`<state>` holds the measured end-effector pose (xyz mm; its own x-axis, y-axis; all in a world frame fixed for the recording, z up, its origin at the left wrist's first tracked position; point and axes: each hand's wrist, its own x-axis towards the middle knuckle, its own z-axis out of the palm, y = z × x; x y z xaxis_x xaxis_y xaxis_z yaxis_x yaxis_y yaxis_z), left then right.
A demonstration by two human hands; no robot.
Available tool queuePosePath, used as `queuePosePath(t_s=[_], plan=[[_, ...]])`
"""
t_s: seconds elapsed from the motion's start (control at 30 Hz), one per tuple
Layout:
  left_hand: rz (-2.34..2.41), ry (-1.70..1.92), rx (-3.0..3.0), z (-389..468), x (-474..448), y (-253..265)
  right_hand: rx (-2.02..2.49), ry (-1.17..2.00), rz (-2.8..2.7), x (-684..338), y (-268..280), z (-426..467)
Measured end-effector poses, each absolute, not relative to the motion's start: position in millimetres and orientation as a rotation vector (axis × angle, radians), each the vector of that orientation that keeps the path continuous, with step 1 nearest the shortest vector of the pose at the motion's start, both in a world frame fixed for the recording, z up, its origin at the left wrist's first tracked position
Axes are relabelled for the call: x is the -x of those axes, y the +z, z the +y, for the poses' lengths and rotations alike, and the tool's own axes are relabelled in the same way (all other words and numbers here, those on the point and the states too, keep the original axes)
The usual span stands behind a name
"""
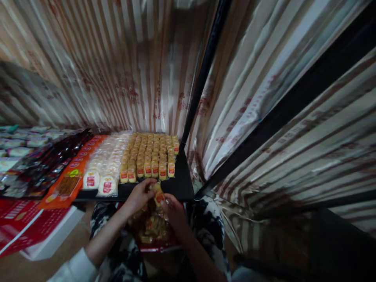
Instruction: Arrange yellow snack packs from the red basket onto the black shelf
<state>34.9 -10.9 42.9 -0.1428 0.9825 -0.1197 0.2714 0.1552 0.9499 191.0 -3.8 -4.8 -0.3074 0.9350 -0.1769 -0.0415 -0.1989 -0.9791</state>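
Observation:
A small yellow snack cake in a clear wrapper (159, 194) is held between my two hands, just off the shelf's front edge. My left hand (141, 196) pinches its upper left end. The fingers of my right hand (174, 210) close on its lower right side. Below them, between the knees, a red container (157, 249) holds several loose wrapped snack cakes (157, 225), partly hidden by my hands and arms. Just beyond my hands, rows of similar wrapped cakes (147, 168) stand close together on the black shelf (182, 184).
Left of the rows lie round white packaged cakes (107, 185), orange snack packets (66, 184) and dark shiny packets (53, 156). A red and white box (55, 235) sits below the shelf at left. Black poles (202, 74) cross in front of the striped, printed sheeting (138, 66).

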Motion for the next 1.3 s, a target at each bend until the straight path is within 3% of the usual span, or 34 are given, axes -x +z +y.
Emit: queuePosePath(t_s=[0.13, 0.37, 0.6, 0.93, 1.3], plan=[[1.554, 1.076, -1.389, 25.5, -36.1, 75.5, 1.055, 1.435, -1.318, -190.6, 19.9, 27.1], [1.559, 1.113, -1.646, 107.6, -53.4, 122.8, 1.188, 0.799, -1.459, -193.6, 54.1, 96.2], [1.654, 1.008, -1.927, 183.0, -74.3, 133.7, 1.268, 0.449, -1.481, -183.8, 63.0, 146.6], [1.737, 0.765, -2.095, 231.8, -81.5, 88.6, 1.479, 0.659, -1.434, -179.0, 27.7, 176.4], [1.848, 0.453, -2.366, 232.7, -76.3, 68.9, 1.413, 0.864, -1.372, -178.1, -31.8, 193.3]])
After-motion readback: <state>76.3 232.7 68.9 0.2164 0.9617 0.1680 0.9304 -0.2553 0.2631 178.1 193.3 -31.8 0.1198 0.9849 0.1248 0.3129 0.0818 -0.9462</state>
